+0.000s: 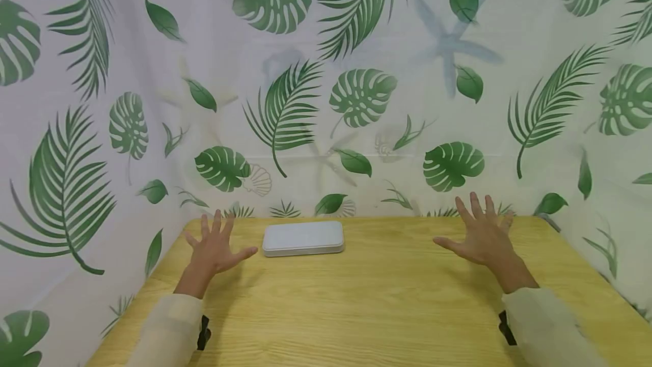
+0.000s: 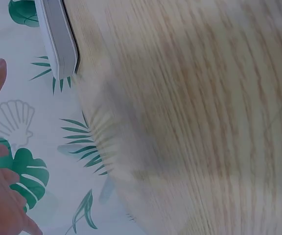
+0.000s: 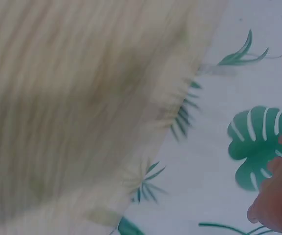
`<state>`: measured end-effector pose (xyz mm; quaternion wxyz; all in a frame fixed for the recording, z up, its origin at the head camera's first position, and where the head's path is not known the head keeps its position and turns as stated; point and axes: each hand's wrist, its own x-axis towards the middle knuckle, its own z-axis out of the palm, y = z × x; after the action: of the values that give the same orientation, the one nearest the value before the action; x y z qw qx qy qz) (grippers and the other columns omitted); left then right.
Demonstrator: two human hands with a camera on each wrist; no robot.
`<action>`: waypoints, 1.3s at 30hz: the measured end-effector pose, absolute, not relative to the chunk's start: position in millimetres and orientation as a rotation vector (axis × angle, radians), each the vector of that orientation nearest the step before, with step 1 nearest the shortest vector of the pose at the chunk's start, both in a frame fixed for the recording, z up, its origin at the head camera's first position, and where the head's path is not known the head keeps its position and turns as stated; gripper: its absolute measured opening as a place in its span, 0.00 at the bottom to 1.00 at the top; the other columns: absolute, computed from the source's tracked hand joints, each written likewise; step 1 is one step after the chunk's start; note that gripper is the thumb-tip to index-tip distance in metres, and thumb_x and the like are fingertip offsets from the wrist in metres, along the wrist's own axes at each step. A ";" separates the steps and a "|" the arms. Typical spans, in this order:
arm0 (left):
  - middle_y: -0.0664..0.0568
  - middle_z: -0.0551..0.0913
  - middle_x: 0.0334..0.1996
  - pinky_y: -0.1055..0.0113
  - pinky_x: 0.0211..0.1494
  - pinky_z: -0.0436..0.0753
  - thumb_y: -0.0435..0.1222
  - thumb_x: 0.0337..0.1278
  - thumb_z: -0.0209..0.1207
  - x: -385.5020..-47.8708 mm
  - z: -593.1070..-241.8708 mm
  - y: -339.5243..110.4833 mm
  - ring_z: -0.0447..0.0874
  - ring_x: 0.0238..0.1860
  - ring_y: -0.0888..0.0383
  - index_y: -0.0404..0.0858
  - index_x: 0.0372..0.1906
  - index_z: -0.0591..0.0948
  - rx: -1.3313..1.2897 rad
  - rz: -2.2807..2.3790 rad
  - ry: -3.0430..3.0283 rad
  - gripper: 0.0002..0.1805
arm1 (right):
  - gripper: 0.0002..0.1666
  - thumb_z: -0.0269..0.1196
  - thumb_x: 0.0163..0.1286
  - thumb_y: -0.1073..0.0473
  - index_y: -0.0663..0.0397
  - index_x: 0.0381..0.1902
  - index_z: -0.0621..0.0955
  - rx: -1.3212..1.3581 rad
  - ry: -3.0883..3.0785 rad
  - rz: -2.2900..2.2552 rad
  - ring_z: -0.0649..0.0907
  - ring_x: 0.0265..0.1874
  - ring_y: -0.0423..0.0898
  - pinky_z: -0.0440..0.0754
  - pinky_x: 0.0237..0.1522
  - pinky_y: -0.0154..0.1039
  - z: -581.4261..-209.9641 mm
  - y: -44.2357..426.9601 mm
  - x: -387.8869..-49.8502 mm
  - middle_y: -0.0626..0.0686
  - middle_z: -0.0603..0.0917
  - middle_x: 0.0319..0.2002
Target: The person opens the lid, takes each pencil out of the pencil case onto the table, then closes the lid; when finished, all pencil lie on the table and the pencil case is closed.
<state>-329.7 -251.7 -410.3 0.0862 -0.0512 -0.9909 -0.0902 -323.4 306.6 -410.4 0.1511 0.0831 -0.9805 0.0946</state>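
Your fingers (image 1: 217,223) were spread, gripping nothing.
Your left hand (image 1: 213,251) and right hand (image 1: 484,238) hovered, apparently avoiding contact; the white box (image 1: 303,237) lay flat, beyond reach of accidental tipping, near the table (image 1: 346,304)'s far edge.

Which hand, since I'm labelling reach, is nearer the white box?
Left. The left hand is spread just to the left of the white box, close but not touching; the right hand is well off to its right.
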 end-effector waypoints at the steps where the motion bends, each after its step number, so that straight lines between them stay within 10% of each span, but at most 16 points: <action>1: 0.32 0.44 0.74 0.18 0.59 0.42 0.70 0.48 0.53 -330.4 -410.8 -250.6 0.36 0.73 0.29 0.38 0.75 0.49 -0.164 -0.256 -2.948 0.58 | 0.65 0.57 0.54 0.23 0.58 0.75 0.49 0.251 -2.823 0.287 0.43 0.70 0.76 0.34 0.57 0.82 -408.8 300.8 -324.2 0.71 0.44 0.73; 8: 0.32 0.56 0.71 0.31 0.64 0.60 0.64 0.52 0.55 -335.2 -412.5 -243.2 0.56 0.71 0.36 0.33 0.73 0.53 -0.236 -0.255 -2.884 0.54 | 0.64 0.60 0.58 0.30 0.66 0.74 0.47 0.388 -2.886 0.493 0.47 0.70 0.73 0.43 0.64 0.76 -401.5 253.3 -336.7 0.73 0.44 0.73; 30: 0.35 0.54 0.73 0.44 0.73 0.57 0.48 0.67 0.51 -359.3 -436.5 -212.9 0.53 0.73 0.38 0.27 0.72 0.53 -0.325 -0.660 -3.055 0.40 | 0.51 0.61 0.66 0.44 0.69 0.72 0.52 0.660 -3.073 0.644 0.55 0.73 0.60 0.56 0.73 0.53 -432.9 100.1 -387.5 0.65 0.52 0.74; 39: 0.34 0.70 0.64 0.49 0.67 0.69 0.40 0.66 0.54 -353.6 -441.5 -203.5 0.71 0.63 0.39 0.27 0.66 0.66 -0.463 -0.495 -3.056 0.29 | 0.27 0.60 0.68 0.51 0.66 0.56 0.74 0.697 -3.086 0.531 0.73 0.62 0.58 0.69 0.65 0.50 -443.1 78.6 -385.1 0.64 0.74 0.61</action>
<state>-353.6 -203.5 -441.5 0.0058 -0.1478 -0.9762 -0.1583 -385.1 78.6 -443.1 -0.0331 0.2173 -0.9614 0.1653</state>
